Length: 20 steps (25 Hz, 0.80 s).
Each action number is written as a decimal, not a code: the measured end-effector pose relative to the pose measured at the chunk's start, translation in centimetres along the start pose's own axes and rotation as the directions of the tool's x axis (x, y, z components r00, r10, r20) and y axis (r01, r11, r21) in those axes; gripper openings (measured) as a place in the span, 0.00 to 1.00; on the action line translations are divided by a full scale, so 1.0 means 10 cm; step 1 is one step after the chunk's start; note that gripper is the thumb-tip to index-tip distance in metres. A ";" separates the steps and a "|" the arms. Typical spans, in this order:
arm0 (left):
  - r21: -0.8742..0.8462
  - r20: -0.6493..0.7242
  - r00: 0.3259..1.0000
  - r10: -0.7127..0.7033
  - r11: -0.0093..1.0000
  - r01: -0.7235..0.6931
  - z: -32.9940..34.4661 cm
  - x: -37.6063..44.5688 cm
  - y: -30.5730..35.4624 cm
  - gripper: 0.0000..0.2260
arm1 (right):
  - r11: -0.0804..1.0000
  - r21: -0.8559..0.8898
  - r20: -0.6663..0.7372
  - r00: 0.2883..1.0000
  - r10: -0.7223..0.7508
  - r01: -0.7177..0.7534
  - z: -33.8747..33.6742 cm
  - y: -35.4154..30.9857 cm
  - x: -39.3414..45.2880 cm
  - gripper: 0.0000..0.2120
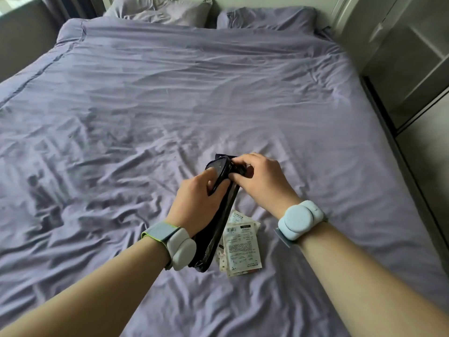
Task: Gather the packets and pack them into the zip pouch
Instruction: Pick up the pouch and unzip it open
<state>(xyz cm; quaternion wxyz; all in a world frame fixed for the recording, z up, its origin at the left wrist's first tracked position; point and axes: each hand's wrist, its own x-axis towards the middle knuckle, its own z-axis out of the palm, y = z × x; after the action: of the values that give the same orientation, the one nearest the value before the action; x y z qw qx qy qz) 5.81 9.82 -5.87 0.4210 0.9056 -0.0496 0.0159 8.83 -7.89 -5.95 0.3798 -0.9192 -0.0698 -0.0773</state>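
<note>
A dark zip pouch (213, 237) with a clear shiny side is held up on edge above the bed, its lower end near my left wrist. My left hand (196, 198) grips its upper left rim. My right hand (260, 178) pinches the top end of the pouch, fingers at the zip area. Below the pouch, a small stack of white printed packets (243, 249) lies flat on the sheet, partly hidden by the pouch. Both wrists wear pale band devices.
The wrinkled lilac bed sheet (170, 105) fills the view. Two pillows (264, 18) lie at the head of the bed. A grey wall and cabinet (413, 69) run along the right side, close to the bed edge.
</note>
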 end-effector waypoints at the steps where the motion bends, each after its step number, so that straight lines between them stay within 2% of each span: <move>1: -0.007 0.011 1.000 0.011 1.000 -0.011 0.01 -0.01 0.01 0.16 | 1.000 -0.021 -0.042 0.999 -0.017 0.016 -0.02 0.02 -0.01 0.11; 5: -0.025 0.037 0.999 0.022 0.999 -0.021 0.05 -0.06 0.16 0.17 | 0.974 -0.128 -0.099 0.975 -0.199 0.186 -0.06 0.05 -0.13 0.07; 8: -0.027 0.023 1.000 -0.009 1.000 0.009 0.10 -0.06 0.19 0.18 | 0.971 -0.197 -0.120 0.979 -0.163 0.137 -0.03 0.06 -0.19 0.02; 9: -0.027 0.021 1.000 -0.012 1.000 0.013 0.11 -0.06 0.19 0.18 | 0.970 -0.218 -0.123 0.983 -0.136 0.107 -0.03 0.07 -0.18 0.04; 11: -0.022 0.004 1.000 -0.024 0.999 0.024 0.12 -0.08 0.19 0.18 | 0.965 -0.237 -0.058 0.989 -0.133 0.115 -0.02 0.06 -0.20 0.04; 13: -0.012 -0.022 0.998 -0.058 0.998 0.058 0.11 -0.05 0.20 0.18 | 0.940 -0.270 0.053 0.978 -0.201 0.208 -0.02 -0.01 -0.29 0.01; 15: -0.026 -0.068 0.989 -0.133 0.991 0.132 0.09 0.08 0.21 0.17 | 0.907 -0.287 0.163 0.948 -0.272 0.309 -0.01 -0.13 -0.41 0.05; 18: -0.043 -0.184 0.948 -0.260 0.966 0.257 -0.04 0.39 0.19 0.16 | 0.869 -0.238 0.309 0.882 -0.355 0.433 -0.02 -0.34 -0.55 0.06; 20: -0.059 -0.242 0.909 -0.338 0.941 0.334 -0.19 0.67 0.14 0.16 | 0.872 -0.185 0.350 0.859 -0.372 0.453 0.01 -0.39 -0.60 0.06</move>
<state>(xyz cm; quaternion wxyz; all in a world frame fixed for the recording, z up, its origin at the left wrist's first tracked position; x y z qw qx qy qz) 12.34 9.82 -3.09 0.4277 0.8878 0.1601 0.0562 2.26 -5.53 -4.53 0.2142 -0.9248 -0.3135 -0.0239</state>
